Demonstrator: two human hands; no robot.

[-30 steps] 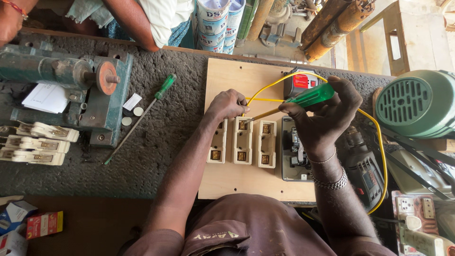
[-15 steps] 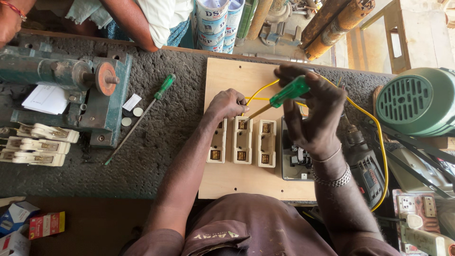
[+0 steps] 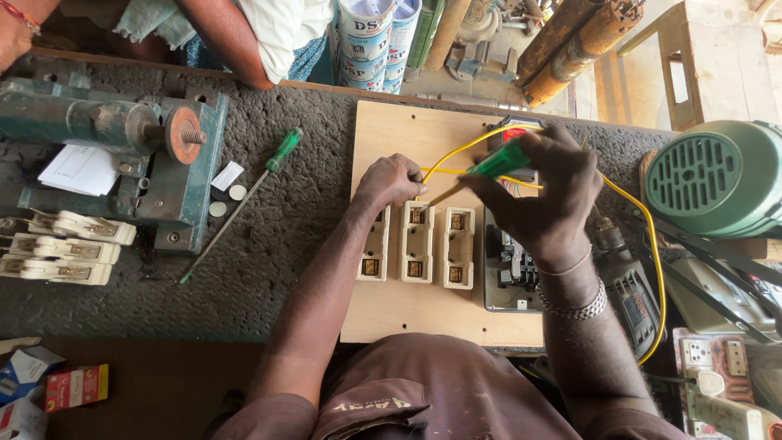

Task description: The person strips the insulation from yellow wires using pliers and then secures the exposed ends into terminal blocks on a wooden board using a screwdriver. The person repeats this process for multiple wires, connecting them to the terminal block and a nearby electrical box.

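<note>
My right hand (image 3: pixel 542 191) grips a green-handled screwdriver (image 3: pixel 498 160), its tip angled down to the top of the middle cream fuse holder (image 3: pixel 416 243) on the wooden board (image 3: pixel 399 130). My left hand (image 3: pixel 391 181) is closed at the top of the left fuse holder (image 3: pixel 376 253), pinching the end of a yellow wire (image 3: pixel 460 149). A third fuse holder (image 3: pixel 459 248) stands to the right, next to a grey breaker unit (image 3: pixel 509 269). The yellow wire loops past my right hand and down the board's right side.
A second long screwdriver with a green handle (image 3: pixel 244 195) lies on the rough dark mat. A green vise (image 3: pixel 122 155) and spare cream fuse parts (image 3: pixel 57 244) sit left. A green motor (image 3: pixel 717 175) is right; a drill (image 3: pixel 631 285) lies beside the board. Another person's arm (image 3: pixel 220 41) leans in.
My right hand has swung the screwdriver left and lower, bringing the tip to the middle fuse holder. My left hand has stayed on the wire end.
</note>
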